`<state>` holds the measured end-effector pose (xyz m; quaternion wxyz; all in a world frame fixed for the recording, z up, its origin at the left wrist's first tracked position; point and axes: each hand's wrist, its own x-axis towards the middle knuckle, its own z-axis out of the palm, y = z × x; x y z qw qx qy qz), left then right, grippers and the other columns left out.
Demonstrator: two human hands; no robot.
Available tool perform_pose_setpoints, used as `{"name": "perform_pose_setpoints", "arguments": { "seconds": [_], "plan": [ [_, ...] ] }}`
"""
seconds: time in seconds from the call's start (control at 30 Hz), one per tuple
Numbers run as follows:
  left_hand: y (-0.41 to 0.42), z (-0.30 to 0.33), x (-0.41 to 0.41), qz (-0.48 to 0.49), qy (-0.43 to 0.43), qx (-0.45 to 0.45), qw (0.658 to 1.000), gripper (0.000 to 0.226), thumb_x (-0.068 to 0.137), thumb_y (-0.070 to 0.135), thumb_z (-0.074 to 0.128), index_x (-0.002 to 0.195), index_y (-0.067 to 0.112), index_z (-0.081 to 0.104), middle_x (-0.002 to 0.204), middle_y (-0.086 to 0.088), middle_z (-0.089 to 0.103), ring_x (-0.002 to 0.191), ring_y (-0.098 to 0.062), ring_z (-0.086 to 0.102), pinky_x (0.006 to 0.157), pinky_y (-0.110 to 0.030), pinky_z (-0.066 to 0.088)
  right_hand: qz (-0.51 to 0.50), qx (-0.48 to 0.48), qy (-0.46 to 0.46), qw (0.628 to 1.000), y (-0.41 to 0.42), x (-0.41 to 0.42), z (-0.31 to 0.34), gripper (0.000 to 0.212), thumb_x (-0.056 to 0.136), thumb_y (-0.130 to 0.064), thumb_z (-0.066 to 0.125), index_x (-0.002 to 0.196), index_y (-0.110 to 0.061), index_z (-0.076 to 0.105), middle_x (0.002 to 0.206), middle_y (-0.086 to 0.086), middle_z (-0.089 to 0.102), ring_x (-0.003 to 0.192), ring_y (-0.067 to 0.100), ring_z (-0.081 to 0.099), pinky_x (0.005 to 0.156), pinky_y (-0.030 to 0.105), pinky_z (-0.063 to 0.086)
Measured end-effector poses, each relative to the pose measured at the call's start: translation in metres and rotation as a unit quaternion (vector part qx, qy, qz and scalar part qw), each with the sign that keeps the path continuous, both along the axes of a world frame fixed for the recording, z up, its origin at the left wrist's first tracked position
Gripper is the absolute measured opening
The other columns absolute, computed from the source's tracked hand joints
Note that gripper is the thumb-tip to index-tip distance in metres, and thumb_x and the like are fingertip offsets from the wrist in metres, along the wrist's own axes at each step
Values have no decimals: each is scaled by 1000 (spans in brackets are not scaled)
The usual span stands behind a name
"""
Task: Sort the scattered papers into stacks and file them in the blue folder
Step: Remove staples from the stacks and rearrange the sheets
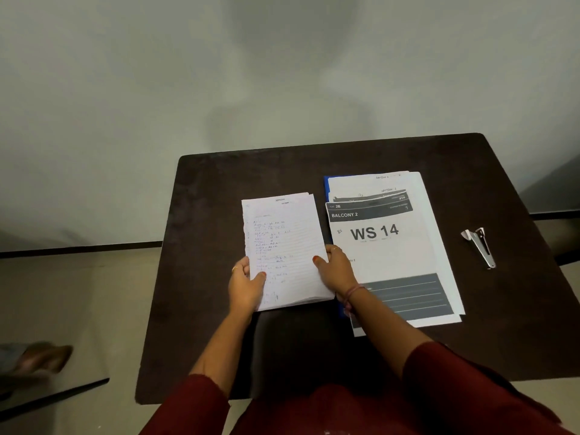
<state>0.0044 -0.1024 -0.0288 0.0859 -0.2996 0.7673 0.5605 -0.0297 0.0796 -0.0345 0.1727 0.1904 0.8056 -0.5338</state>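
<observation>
A stack of lined handwritten papers [282,243] lies at the middle of the dark table [204,246]. My left hand [244,285] grips its lower left edge, thumb on top. My right hand [337,270] grips its right edge, thumb on the sheet. To the right lies a second stack of printed sheets [392,246], the top one marked "WS 14". It rests on the blue folder [326,183], of which only a strip along the left edge shows.
A metal stapler [480,248] lies near the table's right edge. The table's back edge is close to a plain wall. On the floor at lower left there is a blurred shoe [40,356].
</observation>
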Motion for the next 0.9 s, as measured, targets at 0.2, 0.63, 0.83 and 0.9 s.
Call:
{"name": "perform_pose_setpoints", "arguments": {
  "seconds": [0.2, 0.63, 0.83, 0.9],
  "plan": [
    [-11, -7, -12, -33, -29, -84, 995, 60, 84, 7, 61, 140, 10, 40, 134, -4, 54, 118, -21, 54, 100, -35, 45, 21, 32, -25, 999, -18, -11, 1, 44, 90, -12, 61, 130, -3, 45, 125, 10, 59, 115, 25, 56, 85, 20, 37],
    [-10, -9, -10, -53, -75, -163, 982, 71, 83, 10, 64, 146, 10, 30, 145, -9, 27, 131, -27, 30, 109, -43, 33, 35, 85, 57, 994, 6, 4, 23, 61, 88, -22, 65, 140, -4, 39, 138, 12, 48, 126, 24, 47, 105, 33, 38],
    [16, -1, -14, -65, 3, -156, 986, 60, 86, 10, 65, 141, 11, 40, 140, -7, 32, 128, -24, 36, 108, -39, 37, -54, 106, 57, 991, 75, 17, 26, 49, 89, -15, 63, 135, -8, 46, 135, 9, 51, 122, 22, 49, 101, 32, 39],
    [30, 2, -15, -77, 17, -121, 990, 56, 88, 10, 65, 139, 11, 43, 140, -6, 35, 125, -22, 44, 106, -36, 42, -73, 107, 44, 991, 98, 18, 27, 47, 90, -14, 63, 134, -7, 47, 137, 10, 51, 124, 24, 49, 102, 35, 40]
  ]
}}
